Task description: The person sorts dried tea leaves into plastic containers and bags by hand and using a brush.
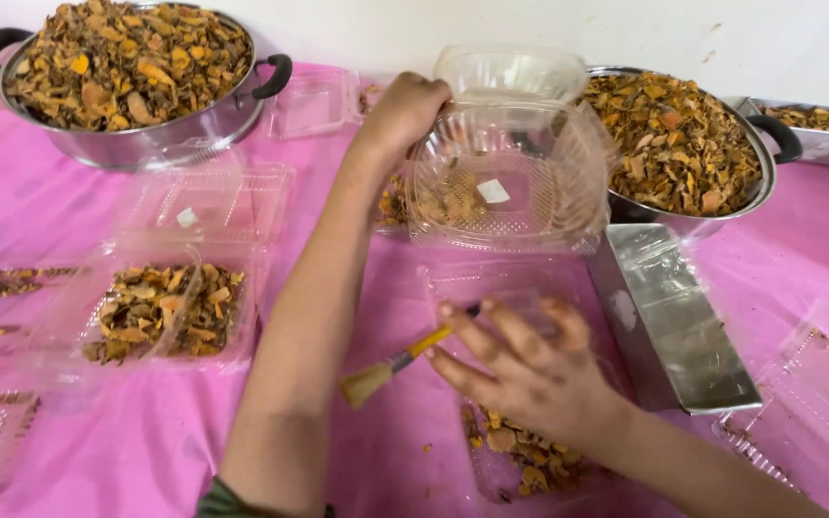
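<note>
My left hand (403, 110) grips the rim of an open clear plastic clamshell box (510, 173) and holds it tilted up above the pink tablecloth. A few dried orange-brown pieces and a small white sachet lie inside it. My right hand (520, 369) holds a small yellow-handled brush (395, 363) whose bristles point left, just above another clear box (520, 460) that contains some dried pieces.
Two large steel pots of dried orange-brown pieces stand at the back left (136, 139) and back right (693, 225). A steel rectangular tray (674, 326) lies right of my hands. A filled clear box (160, 312) and several more clear boxes sit at left and right.
</note>
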